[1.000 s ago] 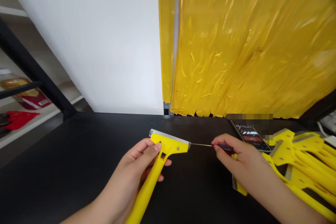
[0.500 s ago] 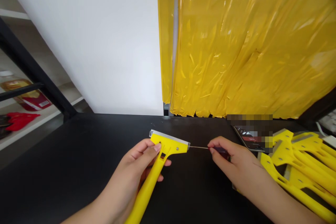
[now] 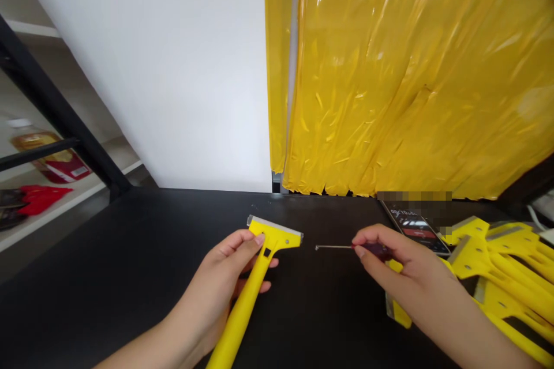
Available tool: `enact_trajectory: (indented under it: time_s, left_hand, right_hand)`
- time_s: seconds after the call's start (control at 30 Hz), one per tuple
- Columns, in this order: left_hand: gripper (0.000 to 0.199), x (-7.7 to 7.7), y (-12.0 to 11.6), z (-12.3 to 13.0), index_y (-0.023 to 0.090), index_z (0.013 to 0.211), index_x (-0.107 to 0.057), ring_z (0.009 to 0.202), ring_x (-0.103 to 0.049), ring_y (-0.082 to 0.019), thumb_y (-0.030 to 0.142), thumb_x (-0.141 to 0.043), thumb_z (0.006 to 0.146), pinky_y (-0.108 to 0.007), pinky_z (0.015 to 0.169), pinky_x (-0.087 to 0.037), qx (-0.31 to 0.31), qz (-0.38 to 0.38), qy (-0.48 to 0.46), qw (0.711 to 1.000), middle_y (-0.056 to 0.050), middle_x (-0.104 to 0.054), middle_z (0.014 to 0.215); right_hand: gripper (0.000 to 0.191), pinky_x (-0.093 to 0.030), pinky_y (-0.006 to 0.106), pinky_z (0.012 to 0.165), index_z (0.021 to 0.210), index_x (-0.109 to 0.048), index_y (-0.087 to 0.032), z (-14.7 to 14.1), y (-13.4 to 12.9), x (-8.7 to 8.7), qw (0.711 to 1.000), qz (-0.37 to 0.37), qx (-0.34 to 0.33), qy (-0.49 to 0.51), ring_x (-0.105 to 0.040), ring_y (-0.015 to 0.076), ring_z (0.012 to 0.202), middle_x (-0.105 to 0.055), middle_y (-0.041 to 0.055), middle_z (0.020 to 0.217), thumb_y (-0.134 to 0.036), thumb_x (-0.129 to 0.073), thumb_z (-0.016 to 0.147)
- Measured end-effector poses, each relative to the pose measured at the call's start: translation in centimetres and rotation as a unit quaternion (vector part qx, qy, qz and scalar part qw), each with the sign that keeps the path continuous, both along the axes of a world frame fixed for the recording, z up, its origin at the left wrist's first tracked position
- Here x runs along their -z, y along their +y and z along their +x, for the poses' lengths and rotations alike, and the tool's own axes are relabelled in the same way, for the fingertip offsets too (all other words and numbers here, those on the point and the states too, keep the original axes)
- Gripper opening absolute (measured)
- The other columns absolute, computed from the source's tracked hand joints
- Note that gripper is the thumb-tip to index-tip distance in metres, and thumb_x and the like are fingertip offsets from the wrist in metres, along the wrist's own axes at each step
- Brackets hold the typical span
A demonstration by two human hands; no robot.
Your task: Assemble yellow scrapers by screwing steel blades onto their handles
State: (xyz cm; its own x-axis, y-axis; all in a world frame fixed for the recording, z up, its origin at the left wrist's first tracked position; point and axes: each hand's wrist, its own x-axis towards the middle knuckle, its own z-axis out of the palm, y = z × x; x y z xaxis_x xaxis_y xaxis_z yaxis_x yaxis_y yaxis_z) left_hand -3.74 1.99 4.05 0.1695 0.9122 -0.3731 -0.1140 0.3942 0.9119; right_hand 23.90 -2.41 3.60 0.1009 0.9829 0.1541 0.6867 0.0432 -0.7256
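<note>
My left hand (image 3: 227, 274) is closed around a yellow scraper (image 3: 247, 308), with the thumb pressed on its head near a small hole. The scraper's wide head points away from me, a metal strip runs along its front edge, and a screw shows on its right side. Between the thumb and fingers of my right hand (image 3: 400, 259) is a screwdriver (image 3: 335, 247) with a dark red handle. Its thin shaft points left, apart from the scraper. Something tiny and shiny is at the tip, perhaps a screw.
Several yellow scrapers (image 3: 497, 262) lie piled at the right, one partly under my right hand. Behind them a phone (image 3: 418, 228) lies on the black table (image 3: 130, 277). A white panel (image 3: 173, 69) and yellow plastic sheeting (image 3: 389, 69) stand at the back. A bottle (image 3: 52, 153) sits on the left shelf.
The screwdriver tip has moved right, away from the scraper's right end, and a gap now shows between them. My left hand keeps its grip on the scraper.
</note>
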Motion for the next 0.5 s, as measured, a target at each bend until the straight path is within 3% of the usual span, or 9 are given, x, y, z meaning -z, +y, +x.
enact_trajectory:
  time_s: [0.17,0.27,0.4,0.5]
  left_hand:
    - [0.019,0.6,0.8,0.0,0.022,0.101,-0.066,0.105,-0.073,-0.026,0.039,-0.07,0.095,-0.029,0.067,-0.063,0.001,-0.015,0.003,1.0,-0.009,-0.075,0.109]
    - [0.024,0.7,0.2,0.2,0.018,0.106,-0.069,0.102,-0.074,-0.027,0.04,-0.069,0.095,-0.026,0.059,-0.061,0.037,-0.023,0.003,0.999,-0.013,-0.075,0.111]
    - [0.023,0.5,-1.0,0.7,0.016,0.103,-0.07,0.09,-0.076,-0.025,0.037,-0.067,0.096,-0.024,0.051,-0.059,0.098,-0.055,-0.032,0.993,-0.015,-0.076,0.115]
    - [0.022,0.2,-1.7,1.1,0.014,0.102,-0.072,0.082,-0.076,-0.022,0.034,-0.066,0.096,-0.022,0.047,-0.057,0.127,-0.089,-0.059,0.986,-0.016,-0.076,0.112]
  right_hand:
    - [0.02,-0.051,0.021,0.059,0.097,-0.069,-0.03,-0.3,-1.1,-0.3,0.999,0.048,-0.007,0.024,-0.064,0.0166,0.076,-0.068,-0.0013,0.085,-0.046,-0.056,0.099]
    - [0.016,-0.054,0.019,0.061,0.099,-0.07,-0.031,-0.6,-1.7,-0.3,0.995,0.096,-0.033,0.007,-0.067,0.0148,0.07,-0.071,-0.002,0.084,-0.042,-0.059,0.099]
    - [0.011,-0.058,0.019,0.068,0.104,-0.071,-0.033,-1.1,-2.3,0.1,0.99,0.13,-0.055,0.006,-0.074,0.016,0.081,-0.077,-0.0017,0.094,-0.037,-0.061,0.099]
    - [0.01,-0.059,0.02,0.066,0.1,-0.072,-0.033,-1.4,-2.5,0.1,0.988,0.139,-0.072,0.006,-0.074,0.0159,0.076,-0.077,-0.002,0.09,-0.034,-0.062,0.098]
